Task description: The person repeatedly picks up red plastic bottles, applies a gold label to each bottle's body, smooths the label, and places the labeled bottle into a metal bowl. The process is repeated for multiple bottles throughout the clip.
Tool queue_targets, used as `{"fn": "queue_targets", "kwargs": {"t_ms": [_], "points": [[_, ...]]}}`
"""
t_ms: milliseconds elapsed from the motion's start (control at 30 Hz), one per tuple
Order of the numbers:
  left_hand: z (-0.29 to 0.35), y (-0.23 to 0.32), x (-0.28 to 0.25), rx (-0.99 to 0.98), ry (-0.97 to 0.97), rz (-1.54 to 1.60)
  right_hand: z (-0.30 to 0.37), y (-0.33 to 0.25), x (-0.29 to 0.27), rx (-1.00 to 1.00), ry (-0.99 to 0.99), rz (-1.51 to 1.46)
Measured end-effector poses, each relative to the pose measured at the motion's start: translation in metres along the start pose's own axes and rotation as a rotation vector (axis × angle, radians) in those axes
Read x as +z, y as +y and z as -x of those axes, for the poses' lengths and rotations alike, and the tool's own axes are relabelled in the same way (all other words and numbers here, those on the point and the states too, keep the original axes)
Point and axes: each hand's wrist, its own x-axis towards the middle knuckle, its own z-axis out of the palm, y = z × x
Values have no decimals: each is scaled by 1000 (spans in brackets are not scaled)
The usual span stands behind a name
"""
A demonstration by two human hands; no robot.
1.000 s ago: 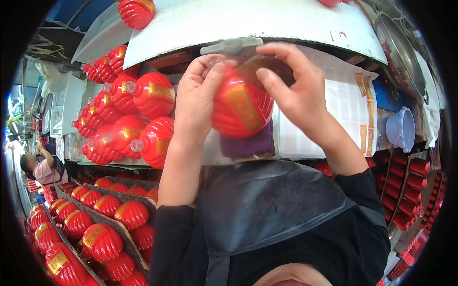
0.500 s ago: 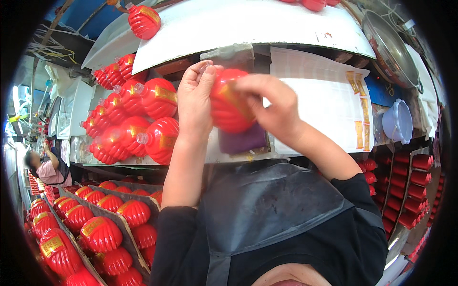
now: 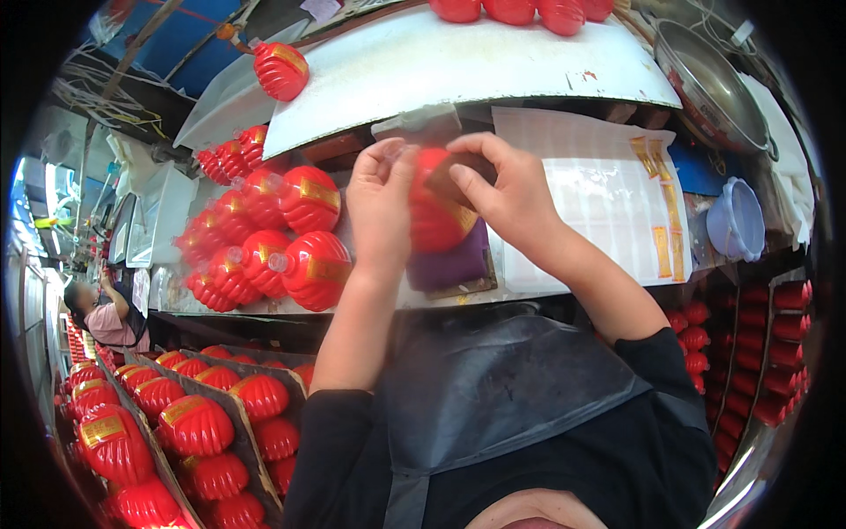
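In front of me is a glossy red ribbed bottle [image 3: 438, 222], slightly blurred, above a purple pad [image 3: 451, 264] at the bench edge. My left hand [image 3: 383, 198] is closed around its clear neck end. Between the bent fingers and thumb of my right hand [image 3: 511, 194] is a small flat dark-brown piece [image 3: 462, 176], held up against the bottle's side; its exact kind is unclear. To the left, several red bottles with gold labels lie in a cluster, the closest bottle [image 3: 315, 271] beside my left forearm.
A white sheet [image 3: 573, 212] carries gold label strips [image 3: 661, 240] on its right side. Behind is a white board [image 3: 458, 62] with a red bottle [image 3: 280, 70] at its left end. A pale blue bucket [image 3: 735, 220] and metal pan [image 3: 714, 84] stand right. Bottles fill divided racks [image 3: 238, 397] lower left.
My right hand has shifted a little, and the brown piece now shows in its fingers. The gold label seen on the held bottle is now mostly covered. The whole view has shifted slightly.
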Motion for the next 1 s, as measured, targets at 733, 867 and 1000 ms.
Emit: {"fn": "queue_targets", "kwargs": {"t_ms": [733, 867, 1000], "points": [[-279, 74, -49, 388, 171, -435, -93, 77, -198, 435, 74, 218], [-326, 53, -66, 398, 207, -543, -167, 97, -212, 8, 264, 819], [-359, 35, -81, 373, 208, -542, -254, 113, -222, -96, 323, 1179]]}}
